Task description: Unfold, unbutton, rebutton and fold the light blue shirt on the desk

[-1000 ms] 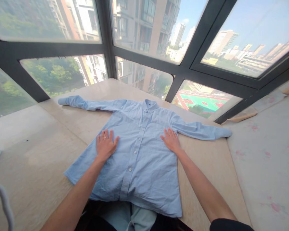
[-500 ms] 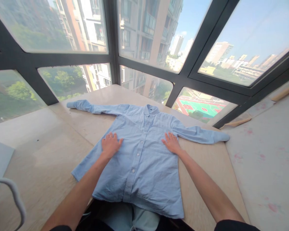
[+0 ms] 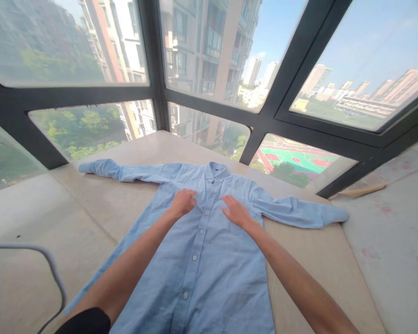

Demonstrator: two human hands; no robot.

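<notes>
A light blue button-up shirt (image 3: 226, 264) lies front side up, with its collar away from me and both sleeves stretched out to the sides. My left hand (image 3: 184, 202) is over the chest, left of the button placket, fingers extended towards the middle. Just right of the placket, my right hand (image 3: 236, 210) has its fingers stretched out below the collar. Neither hand grips anything; whether the palms touch the cloth I cannot tell. White buttons run down the front between my forearms. The shirt's hem runs out of view at the bottom.
The shirt rests on a pale wooden surface (image 3: 310, 269) under dark-framed windows (image 3: 216, 109). A grey-white cable or tube (image 3: 52, 264) curves at the lower left. On the right stands a wall with flowered paper (image 3: 400, 232), its edge peeling near the sill.
Both hands have moved inward from the shirt's sides towards the button placket, slightly nearer the collar. My view has shifted forward, so the hem no longer shows.
</notes>
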